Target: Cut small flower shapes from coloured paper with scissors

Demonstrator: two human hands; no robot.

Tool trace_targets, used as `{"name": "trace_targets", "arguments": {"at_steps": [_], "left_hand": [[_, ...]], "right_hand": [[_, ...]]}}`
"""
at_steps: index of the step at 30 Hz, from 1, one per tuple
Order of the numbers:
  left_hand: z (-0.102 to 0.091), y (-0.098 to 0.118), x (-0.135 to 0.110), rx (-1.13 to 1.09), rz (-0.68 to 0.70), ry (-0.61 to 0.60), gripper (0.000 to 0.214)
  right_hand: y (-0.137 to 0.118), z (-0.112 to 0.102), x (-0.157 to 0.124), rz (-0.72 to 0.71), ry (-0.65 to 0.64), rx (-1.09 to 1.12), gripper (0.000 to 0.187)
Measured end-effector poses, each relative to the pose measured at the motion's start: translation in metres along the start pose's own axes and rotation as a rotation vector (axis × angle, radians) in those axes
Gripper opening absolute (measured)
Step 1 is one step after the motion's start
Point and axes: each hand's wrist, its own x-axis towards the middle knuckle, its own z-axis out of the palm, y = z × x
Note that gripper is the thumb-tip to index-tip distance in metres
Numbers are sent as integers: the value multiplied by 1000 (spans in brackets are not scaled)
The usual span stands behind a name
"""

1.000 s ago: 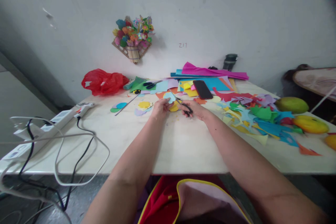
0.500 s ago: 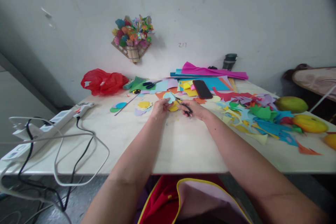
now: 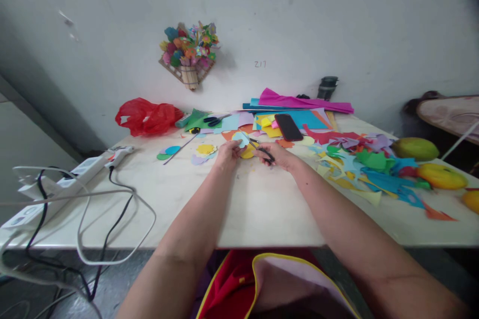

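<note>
Near the middle of the table, my left hand [image 3: 229,152] pinches a small light-blue paper piece [image 3: 241,138] with a scalloped edge. My right hand [image 3: 279,154] is closed on black-handled scissors [image 3: 266,155], whose blades point left at the paper's right edge. Below the blades lies a yellow paper circle [image 3: 248,152], partly covered. To the left of my left hand is a small stack of yellow scalloped paper [image 3: 206,149] with lilac pieces under it. Farther left, a blue paper circle [image 3: 172,150] overlaps a green one.
Paper scraps [image 3: 374,164] and mangoes [image 3: 441,175] cover the right side. A phone [image 3: 288,127] lies on coloured sheets behind my right hand. A second pair of scissors [image 3: 215,120] and a red plastic bag [image 3: 147,116] are at the back. A power strip [image 3: 80,172] with loose cables lines the left edge.
The light-blue paper has turned slightly in my left hand and shows more of its scalloped outline. The scissors and both arms have hardly moved.
</note>
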Motion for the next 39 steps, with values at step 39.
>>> {"name": "trace_targets", "arguments": {"at_steps": [39], "left_hand": [[-7, 4, 6, 63, 37, -6, 11]], "right_hand": [[2, -20, 3, -68, 70, 9, 32]]}}
